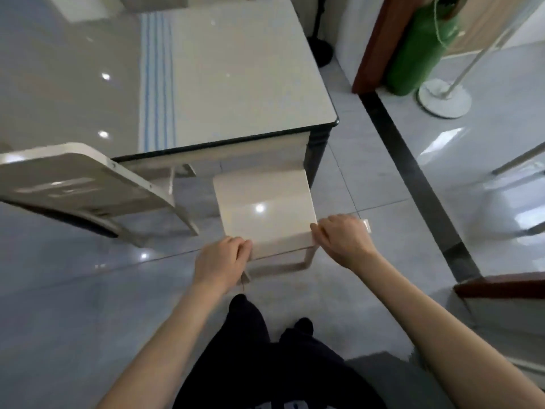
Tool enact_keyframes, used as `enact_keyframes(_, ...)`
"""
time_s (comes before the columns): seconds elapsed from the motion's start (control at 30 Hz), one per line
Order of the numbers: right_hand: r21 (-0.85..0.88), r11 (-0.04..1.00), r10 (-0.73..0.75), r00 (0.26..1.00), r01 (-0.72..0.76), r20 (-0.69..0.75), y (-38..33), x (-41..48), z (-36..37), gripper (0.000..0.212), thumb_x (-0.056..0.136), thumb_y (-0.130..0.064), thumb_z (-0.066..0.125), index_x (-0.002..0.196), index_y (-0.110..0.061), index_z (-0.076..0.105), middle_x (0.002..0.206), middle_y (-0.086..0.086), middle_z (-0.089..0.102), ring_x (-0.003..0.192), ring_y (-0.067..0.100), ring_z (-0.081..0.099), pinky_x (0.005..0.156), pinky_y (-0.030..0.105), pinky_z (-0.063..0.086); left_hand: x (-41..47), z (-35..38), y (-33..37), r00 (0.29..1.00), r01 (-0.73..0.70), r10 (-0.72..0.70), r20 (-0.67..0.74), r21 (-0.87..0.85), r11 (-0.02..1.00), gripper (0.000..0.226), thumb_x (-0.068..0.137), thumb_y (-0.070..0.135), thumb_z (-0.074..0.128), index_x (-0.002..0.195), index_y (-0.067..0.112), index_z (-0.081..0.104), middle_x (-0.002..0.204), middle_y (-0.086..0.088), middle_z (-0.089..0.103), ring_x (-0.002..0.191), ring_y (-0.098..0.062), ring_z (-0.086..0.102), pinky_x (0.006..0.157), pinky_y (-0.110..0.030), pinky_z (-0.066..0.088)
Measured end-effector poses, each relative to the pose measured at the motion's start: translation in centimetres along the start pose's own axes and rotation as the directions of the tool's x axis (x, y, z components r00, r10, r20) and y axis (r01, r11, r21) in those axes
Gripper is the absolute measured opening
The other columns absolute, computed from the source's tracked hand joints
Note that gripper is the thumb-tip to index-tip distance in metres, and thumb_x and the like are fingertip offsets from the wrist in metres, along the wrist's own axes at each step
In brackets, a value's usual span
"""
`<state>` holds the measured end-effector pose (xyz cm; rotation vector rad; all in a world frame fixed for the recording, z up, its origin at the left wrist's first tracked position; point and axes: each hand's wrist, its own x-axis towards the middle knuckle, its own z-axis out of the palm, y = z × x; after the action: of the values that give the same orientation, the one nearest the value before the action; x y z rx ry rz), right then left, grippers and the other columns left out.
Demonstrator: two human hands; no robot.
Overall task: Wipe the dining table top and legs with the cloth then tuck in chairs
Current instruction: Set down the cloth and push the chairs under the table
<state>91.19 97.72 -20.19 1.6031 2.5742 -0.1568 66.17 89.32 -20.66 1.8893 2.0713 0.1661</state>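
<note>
Cream chair [265, 208] partly under glossy dining table [236, 69], second chair [73, 184] alongside

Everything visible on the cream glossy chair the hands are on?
The cream glossy chair shows one smooth, lacquered-looking panel with rounded corners, a bright light glint and a thick near edge. Whether the panel is seat or back is unclear. A cream leg frame shows beneath it on the grey tiled floor. Its far end lies at the edge of the grey glass-topped dining table, by its corner. The left hand and right hand grip its near corners.
</note>
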Motion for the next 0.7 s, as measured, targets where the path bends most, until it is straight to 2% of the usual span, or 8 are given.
enact_keyframes(0.1,-0.090,0.995,-0.035,0.997,0.041,0.071,0.9,0.8,-0.1,0.055,0.101,-0.048,0.019,0.086,-0.018,0.064,0.085,0.001,0.068,0.077,0.024,0.063,0.058,0.031,0.035,0.0,0.3,0.8,0.993,0.098,-0.093,-0.070,0.067,0.993,0.060,0.091,0.048,0.019,0.072,0.015,0.065,0.071,-0.006,0.066,0.066,-0.031,0.063,0.053,-0.033,0.047)
enact_keyframes(0.17,-0.121,0.990,-0.064,0.997,0.069,0.050,1.0,1.1,0.2,0.058,0.100,-0.047,0.017,0.087,-0.018,0.065,0.085,0.002,0.069,0.077,0.025,0.064,0.057,0.030,0.031,0.3,0.5,1.0,0.986,0.146,-0.137,-0.095,0.093,0.985,0.057,0.088,0.044,0.025,0.060,0.012,0.063,0.057,-0.008,0.064,0.052,-0.034,0.061,0.043,-0.032,0.044)
enact_keyframes(0.23,-0.091,0.993,-0.080,0.997,0.080,-0.003,1.1,1.6,0.4,0.068,0.094,-0.048,0.006,0.081,-0.017,0.065,0.079,0.003,0.069,0.071,0.025,0.064,0.055,0.029,0.029,1.0,0.3,1.0,0.977,0.180,-0.163,-0.136,0.123,0.976,0.049,0.085,0.038,0.035,0.052,0.011,0.059,0.048,-0.009,0.060,0.042,-0.033,0.057,0.038,-0.026,0.034)
enact_keyframes(0.3,-0.073,0.994,-0.087,0.996,0.086,-0.017,1.2,2.4,0.2,0.070,0.087,-0.050,-0.001,0.073,-0.018,0.060,0.072,0.002,0.067,0.061,0.024,0.057,0.049,0.027,0.024,1.8,0.2,0.8,0.972,0.200,-0.179,-0.151,0.143,0.969,0.044,0.084,0.035,0.040,0.052,0.011,0.058,0.049,-0.010,0.060,0.044,-0.034,0.058,0.042,-0.024,0.028)
enact_keyframes(0.33,-0.068,0.994,-0.089,0.996,0.089,-0.002,1.2,2.9,-0.2,0.066,0.090,-0.050,0.003,0.072,-0.019,0.058,0.071,0.001,0.065,0.059,0.023,0.052,0.048,0.026,0.023,2.3,0.2,0.5,0.969,0.208,-0.183,-0.165,0.156,0.965,0.044,0.084,0.035,0.039,0.053,0.011,0.058,0.051,-0.010,0.061,0.046,-0.035,0.058,0.043,-0.025,0.028)
enact_keyframes(0.43,-0.052,0.994,-0.095,0.995,0.095,-0.008,0.8,4.6,-0.5,0.056,0.098,-0.045,0.020,0.077,-0.015,0.062,0.071,0.004,0.066,0.060,0.024,0.057,0.052,0.027,0.037,3.9,-0.2,-0.1,0.958,0.226,-0.192,-0.215,0.144,0.963,0.050,0.082,0.038,0.029,0.053,0.008,0.057,0.053,-0.013,0.062,0.048,-0.036,0.059,0.045,-0.025,0.027)
enact_keyframes(0.57,-0.023,0.995,-0.096,0.994,0.095,-0.050,0.9,7.5,-1.1,0.057,0.097,-0.044,0.020,0.071,-0.014,0.062,0.064,0.005,0.062,0.053,0.023,0.050,0.052,0.028,0.038,6.5,-1.2,-0.6,0.950,0.237,-0.195,-0.243,0.158,0.959,0.047,0.083,0.033,0.033,0.053,0.007,0.059,0.056,-0.016,0.063,0.052,-0.038,0.060,0.045,-0.025,0.020)
enact_keyframes(0.7,-0.030,0.995,-0.098,0.994,0.097,-0.053,0.9,10.5,-1.5,0.060,0.094,-0.047,0.013,0.063,-0.015,0.053,0.055,0.001,0.054,0.049,0.022,0.053,0.051,0.027,0.045,9.2,-1.9,-1.6,0.952,0.254,-0.218,-0.214,0.159,0.954,0.044,0.084,0.034,0.027,0.049,0.013,0.045,0.052,-0.008,0.055,0.049,-0.032,0.051,0.045,-0.025,0.020)
